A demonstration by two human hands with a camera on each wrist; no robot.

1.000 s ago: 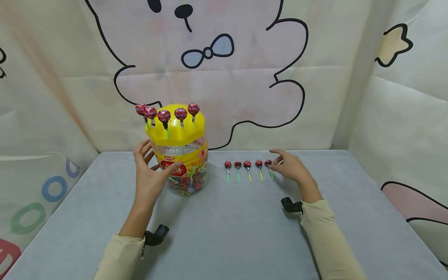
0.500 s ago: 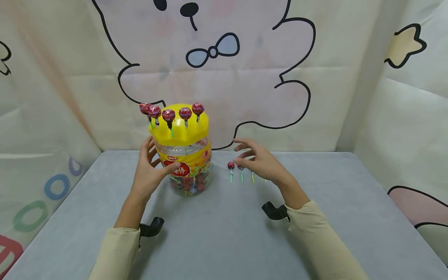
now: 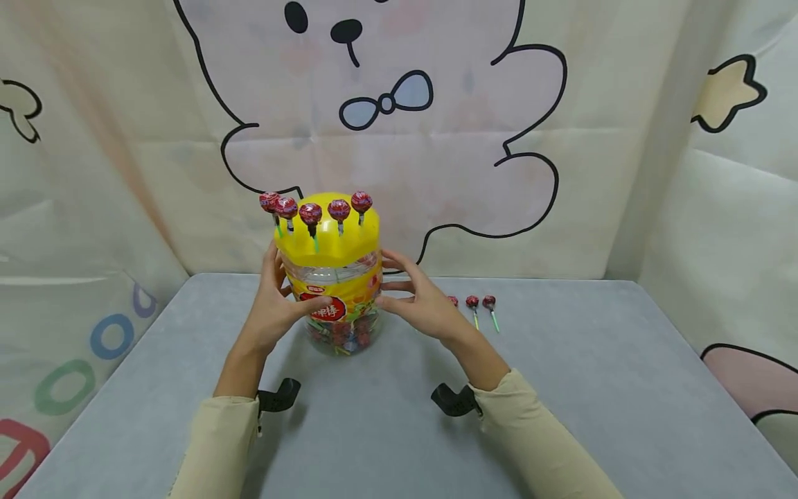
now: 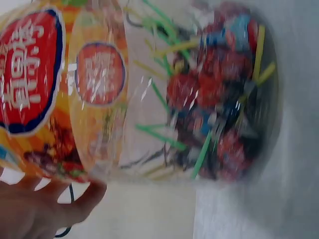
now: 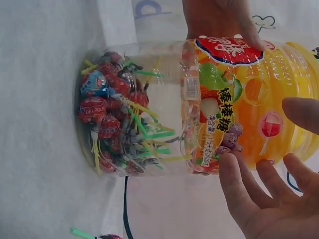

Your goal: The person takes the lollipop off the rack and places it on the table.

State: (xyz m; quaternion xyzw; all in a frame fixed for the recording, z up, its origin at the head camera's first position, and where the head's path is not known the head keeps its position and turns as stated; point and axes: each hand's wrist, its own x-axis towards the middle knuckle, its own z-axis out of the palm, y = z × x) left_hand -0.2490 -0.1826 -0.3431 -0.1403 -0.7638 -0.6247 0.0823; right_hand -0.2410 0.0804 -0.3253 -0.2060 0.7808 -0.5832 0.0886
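A clear plastic candy jar (image 3: 337, 277) with a yellow lid (image 3: 324, 242) stands upright on the table. Several red-wrapped lollipops (image 3: 310, 214) stick up around the lid's rim. Through the clear lower wall, the right wrist view shows more lollipops (image 5: 107, 107) piled inside. My left hand (image 3: 274, 308) holds the jar's left side, thumb across the front label, other fingers partly hidden behind. My right hand (image 3: 420, 305) holds the opposite side, its thumb at the label's edge and its fingers spread along the jar. Right of that hand lie loose lollipops (image 3: 472, 303); the hand hides part of their row.
The grey table (image 3: 561, 388) runs to a cloth backdrop (image 3: 474, 180) printed with a cartoon bear. Cloth also hangs at both sides. Each wrist carries a black camera mount (image 3: 280, 395).
My right hand has moved left from the far end of the loose lollipop row to the jar's right side. The left hand stays at the jar. The head view has shifted slightly.
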